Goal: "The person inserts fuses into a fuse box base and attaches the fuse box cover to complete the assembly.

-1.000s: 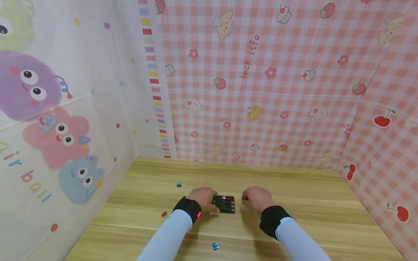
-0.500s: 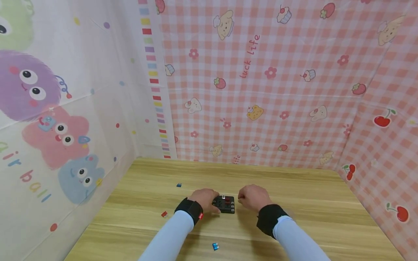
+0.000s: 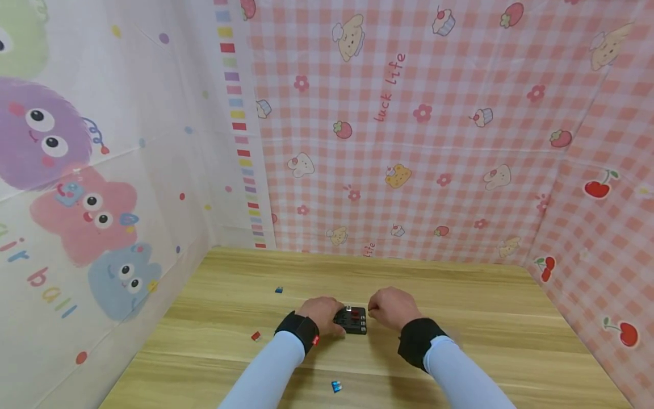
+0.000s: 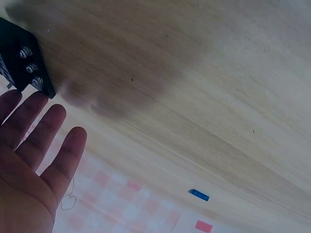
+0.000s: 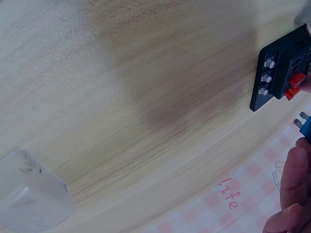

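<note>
A black fuse block [image 3: 353,328] lies flat on the table with red blade fuses [image 5: 294,86] seated in it and silver screws along its sides. My left hand [image 3: 322,315] holds its left side, the thumb at the near corner and the fingers at the far one. In the left wrist view those fingers [image 4: 68,153] look fairly straight, tips right at the block's edge. Just right of the block, my right hand [image 3: 393,308] pinches a blue blade fuse [image 5: 306,128], its two metal prongs pointing toward the block. Most of that fuse is cut off by the frame edge.
Loose on the table are a blue fuse [image 3: 279,289] at the back left, a red fuse [image 3: 256,336] at the left and another blue fuse [image 3: 336,386] in front. A clear plastic box [image 5: 36,194] stands right of the right wrist. Patterned cloth walls [image 3: 409,142] enclose the table.
My right hand has moved left, closer to the fuse block, with the blue fuse in its fingers. The left hand has shifted slightly right along the block, which stays nearly in place.
</note>
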The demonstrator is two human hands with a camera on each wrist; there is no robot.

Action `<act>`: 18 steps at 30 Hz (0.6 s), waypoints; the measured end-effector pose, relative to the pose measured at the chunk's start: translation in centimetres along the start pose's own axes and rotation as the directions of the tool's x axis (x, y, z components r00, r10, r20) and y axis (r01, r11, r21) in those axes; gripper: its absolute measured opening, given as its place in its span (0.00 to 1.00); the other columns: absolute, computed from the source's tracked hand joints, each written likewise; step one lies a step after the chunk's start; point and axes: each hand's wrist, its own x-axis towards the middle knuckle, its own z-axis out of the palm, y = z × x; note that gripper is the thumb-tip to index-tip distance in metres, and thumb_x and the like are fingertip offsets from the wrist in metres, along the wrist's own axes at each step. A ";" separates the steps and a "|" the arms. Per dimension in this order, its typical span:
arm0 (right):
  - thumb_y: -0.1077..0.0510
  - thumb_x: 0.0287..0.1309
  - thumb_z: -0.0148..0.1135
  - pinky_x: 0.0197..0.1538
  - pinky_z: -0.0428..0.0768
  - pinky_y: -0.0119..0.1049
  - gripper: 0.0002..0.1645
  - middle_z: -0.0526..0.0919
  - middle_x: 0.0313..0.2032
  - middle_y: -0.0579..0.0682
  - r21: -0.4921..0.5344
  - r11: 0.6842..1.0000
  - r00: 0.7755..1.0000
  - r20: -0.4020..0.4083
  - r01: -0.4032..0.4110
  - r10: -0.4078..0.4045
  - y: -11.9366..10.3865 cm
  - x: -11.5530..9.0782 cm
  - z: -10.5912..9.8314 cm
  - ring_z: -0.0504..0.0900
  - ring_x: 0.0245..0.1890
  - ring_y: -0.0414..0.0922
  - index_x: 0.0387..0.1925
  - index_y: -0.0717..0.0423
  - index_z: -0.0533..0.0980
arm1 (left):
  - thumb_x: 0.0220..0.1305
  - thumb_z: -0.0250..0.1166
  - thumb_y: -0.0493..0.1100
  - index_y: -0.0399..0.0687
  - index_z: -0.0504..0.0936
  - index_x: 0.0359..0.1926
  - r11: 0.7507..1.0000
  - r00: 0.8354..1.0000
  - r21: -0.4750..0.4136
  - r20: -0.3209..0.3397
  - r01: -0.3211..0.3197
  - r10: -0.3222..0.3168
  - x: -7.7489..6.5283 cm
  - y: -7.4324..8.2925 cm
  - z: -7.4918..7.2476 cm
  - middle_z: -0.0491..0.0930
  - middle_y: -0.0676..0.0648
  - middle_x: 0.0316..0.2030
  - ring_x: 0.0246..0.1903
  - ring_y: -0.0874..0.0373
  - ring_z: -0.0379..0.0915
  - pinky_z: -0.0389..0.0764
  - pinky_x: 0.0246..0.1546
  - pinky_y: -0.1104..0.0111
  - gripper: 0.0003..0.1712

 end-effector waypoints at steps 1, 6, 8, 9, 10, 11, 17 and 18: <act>0.59 0.58 0.70 0.44 0.79 0.42 0.03 0.85 0.31 0.43 0.000 1.000 1.000 0.003 -0.003 0.003 0.0 0.0 0.0 0.78 0.32 0.41 0.32 0.50 0.87 | 0.51 0.75 0.62 0.52 0.82 0.58 1.000 1.000 0.006 -0.001 -0.002 0.002 0.0 0.0 0.0 0.82 0.53 0.43 0.38 0.61 0.74 0.76 0.48 0.64 0.35; 0.60 0.58 0.70 0.45 0.79 0.43 0.03 0.85 0.31 0.43 0.003 1.000 1.000 0.000 -0.003 0.003 -0.3 0.0 -0.1 0.78 0.33 0.42 0.33 0.52 0.88 | 0.51 0.75 0.62 0.52 0.83 0.56 0.999 0.999 0.029 -0.022 -0.022 0.023 0.2 -0.1 0.4 0.82 0.54 0.40 0.37 0.62 0.74 0.76 0.46 0.65 0.34; 0.60 0.58 0.70 0.44 0.79 0.43 0.03 0.85 0.31 0.43 0.009 1.000 1.000 -0.002 -0.003 0.003 -0.4 0.0 -0.1 0.78 0.32 0.42 0.33 0.52 0.88 | 0.51 0.75 0.62 0.52 0.83 0.55 0.999 0.999 0.036 -0.035 -0.031 0.032 0.2 -0.2 0.6 0.82 0.54 0.38 0.35 0.63 0.73 0.76 0.44 0.65 0.33; 0.60 0.58 0.70 0.44 0.79 0.42 0.03 0.85 0.31 0.43 0.009 1.000 1.000 -0.003 -0.001 0.001 -0.5 -0.1 -0.1 0.78 0.32 0.42 0.33 0.52 0.88 | 0.51 0.76 0.62 0.52 0.84 0.54 0.999 0.999 0.038 -0.041 -0.033 0.035 0.2 -0.2 0.7 0.82 0.54 0.37 0.34 0.63 0.73 0.76 0.43 0.66 0.32; 0.60 0.58 0.70 0.44 0.79 0.42 0.03 0.85 0.31 0.43 0.014 1.000 1.000 -0.004 -0.001 0.001 -0.5 -0.1 -0.2 0.78 0.31 0.42 0.32 0.52 0.87 | 0.51 0.76 0.61 0.52 0.84 0.53 0.999 0.998 0.040 -0.046 -0.035 0.037 0.2 -0.2 0.7 0.82 0.55 0.37 0.34 0.63 0.73 0.76 0.42 0.66 0.31; 0.60 0.58 0.70 0.43 0.79 0.42 0.02 0.85 0.31 0.43 0.016 1.000 1.000 -0.003 -0.002 0.002 -0.6 -0.1 -0.2 0.78 0.31 0.42 0.32 0.52 0.87 | 0.51 0.76 0.61 0.52 0.85 0.52 0.998 0.998 0.042 -0.051 -0.036 0.038 0.2 -0.2 0.8 0.81 0.55 0.36 0.33 0.63 0.73 0.76 0.42 0.66 0.30; 0.60 0.58 0.70 0.42 0.79 0.42 0.03 0.84 0.30 0.43 0.003 1.000 1.000 -0.019 0.016 -0.016 -0.7 -0.1 -0.1 0.78 0.31 0.42 0.32 0.52 0.88 | 0.52 0.76 0.60 0.51 0.86 0.48 0.998 0.997 0.055 -0.070 -0.037 0.041 0.2 -0.1 0.9 0.80 0.55 0.33 0.31 0.63 0.71 0.76 0.40 0.66 0.27; 0.60 0.58 0.70 0.42 0.79 0.42 0.03 0.85 0.30 0.43 0.002 1.000 1.000 -0.021 0.019 -0.019 -0.7 -0.1 -0.1 0.78 0.31 0.42 0.32 0.52 0.88 | 0.52 0.76 0.60 0.51 0.86 0.48 0.998 0.997 0.058 -0.072 -0.038 0.042 0.2 -0.1 0.9 0.80 0.55 0.33 0.31 0.63 0.71 0.76 0.40 0.66 0.26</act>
